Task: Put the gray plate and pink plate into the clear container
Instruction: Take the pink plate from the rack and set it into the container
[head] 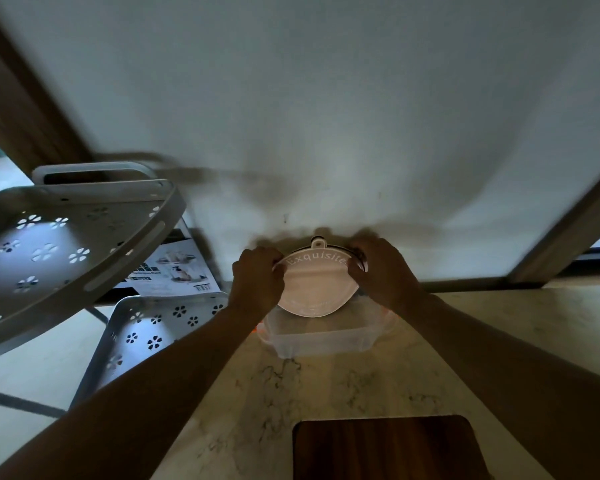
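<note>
Pink plate (314,289) tilted above clear container (321,336), left hand (257,278) and right hand (381,271) grip curled on its rims

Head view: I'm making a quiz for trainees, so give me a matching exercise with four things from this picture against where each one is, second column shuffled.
Things:
1. pink plate
2. clear container
3. wooden board
4. white perforated rack

Places:
A. at the near edge of the marble counter
B. beside the counter, on the person's left
C. held tilted between the left hand and the right hand, over the container
D. on the counter near the wall, under the plate

Pairs: 1-C, 2-D, 3-A, 4-B
</note>
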